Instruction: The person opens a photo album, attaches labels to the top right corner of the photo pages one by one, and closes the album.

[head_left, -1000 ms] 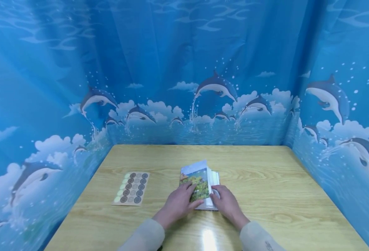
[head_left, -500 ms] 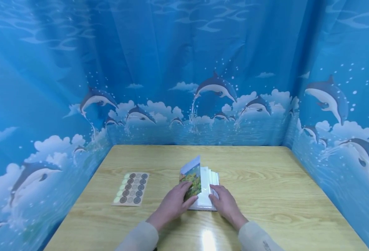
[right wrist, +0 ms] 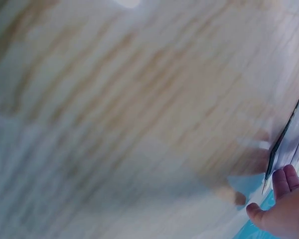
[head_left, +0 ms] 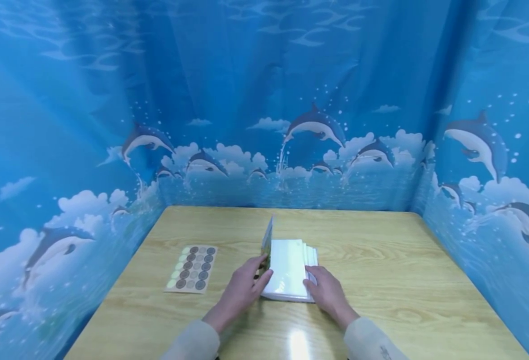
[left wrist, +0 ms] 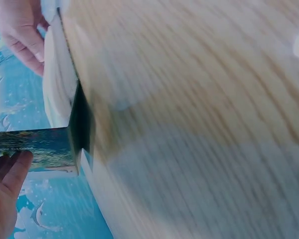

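Observation:
A photo album point(head_left: 287, 267) with a picture-printed cover and white glossy pages lies on the table. Its front cover point(left wrist: 37, 147) stands nearly upright on the left side, a flowery scene printed on its outer face. Against that face rest the fingers of my left hand point(head_left: 243, 282), with the thumb near the cover's lower edge. At the right side of the album, my right hand point(head_left: 327, 290) touches the stepped page edges, fingers fairly straight. In the right wrist view its thumb point(right wrist: 256, 215) stands apart from the fingers.
A sheet of round stickers point(head_left: 191, 269), in rows of pale green, brown, beige and grey, lies to the left on the wood-grain table point(head_left: 381, 250). Blue curtains point(head_left: 228, 75) printed with dolphins close in the back and both sides.
The album's cover has swung from lying over the pages up to nearly upright, baring a white page. My left hand has moved left with it, while the right stays at the page edges.

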The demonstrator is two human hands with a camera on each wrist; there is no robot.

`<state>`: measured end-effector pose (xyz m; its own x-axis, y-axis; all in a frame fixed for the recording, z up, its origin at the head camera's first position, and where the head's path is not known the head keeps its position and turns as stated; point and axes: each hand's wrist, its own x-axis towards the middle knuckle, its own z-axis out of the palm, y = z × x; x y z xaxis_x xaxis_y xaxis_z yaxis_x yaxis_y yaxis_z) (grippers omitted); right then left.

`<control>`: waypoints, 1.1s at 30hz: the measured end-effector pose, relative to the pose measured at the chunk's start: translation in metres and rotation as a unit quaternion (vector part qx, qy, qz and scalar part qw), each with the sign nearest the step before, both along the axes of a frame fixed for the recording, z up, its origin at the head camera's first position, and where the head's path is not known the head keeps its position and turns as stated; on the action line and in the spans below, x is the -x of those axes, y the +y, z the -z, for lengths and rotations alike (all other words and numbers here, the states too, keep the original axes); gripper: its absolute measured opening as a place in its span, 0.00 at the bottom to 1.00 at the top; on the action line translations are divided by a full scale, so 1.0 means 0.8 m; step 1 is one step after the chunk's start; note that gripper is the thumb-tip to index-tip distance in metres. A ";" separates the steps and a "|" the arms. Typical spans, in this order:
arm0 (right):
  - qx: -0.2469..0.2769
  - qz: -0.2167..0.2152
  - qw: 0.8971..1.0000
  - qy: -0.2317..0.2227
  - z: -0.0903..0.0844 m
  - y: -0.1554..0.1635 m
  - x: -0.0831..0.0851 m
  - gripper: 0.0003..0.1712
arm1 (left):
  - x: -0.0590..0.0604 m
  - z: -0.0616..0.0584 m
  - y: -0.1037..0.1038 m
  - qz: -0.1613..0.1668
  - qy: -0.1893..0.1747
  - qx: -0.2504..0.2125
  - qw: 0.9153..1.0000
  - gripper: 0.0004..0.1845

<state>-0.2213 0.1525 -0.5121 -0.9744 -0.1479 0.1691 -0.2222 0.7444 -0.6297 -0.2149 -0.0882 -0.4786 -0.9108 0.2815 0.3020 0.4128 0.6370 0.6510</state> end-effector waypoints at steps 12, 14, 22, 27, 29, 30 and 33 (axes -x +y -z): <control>-0.016 0.003 1.000 -0.006 0.001 0.003 0.000 0.23 | -0.006 -0.002 -0.027 -0.027 -0.024 -0.147 0.988 0.26; -0.019 0.006 1.000 -0.008 0.001 0.003 0.001 0.23 | -0.005 0.001 -0.032 -0.032 -0.026 -0.156 0.987 0.26; -0.021 0.011 1.000 -0.017 -0.001 0.002 0.002 0.23 | -0.010 0.000 -0.047 -0.071 -0.051 -0.200 0.976 0.25; -0.023 0.011 1.000 -0.016 0.002 0.002 0.003 0.24 | -0.015 -0.006 -0.059 -0.096 -0.098 -0.246 0.960 0.25; -0.025 0.013 0.999 -0.015 0.002 0.002 0.003 0.24 | -0.016 -0.007 -0.063 -0.094 -0.110 -0.269 0.952 0.25; -0.027 0.014 0.999 -0.017 0.002 0.002 0.003 0.24 | -0.016 -0.008 -0.066 -0.092 -0.115 -0.281 0.948 0.25; -0.029 0.012 0.999 -0.014 0.002 0.002 0.003 0.24 | -0.018 -0.007 -0.073 -0.100 -0.135 -0.299 0.940 0.25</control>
<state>-0.2236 0.1541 -0.5136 -0.9823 -0.1323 0.1328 -0.1857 0.7852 -0.5908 -0.2002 -0.1468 -0.4727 -0.9934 -0.0501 0.1028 0.0927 0.1722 0.9807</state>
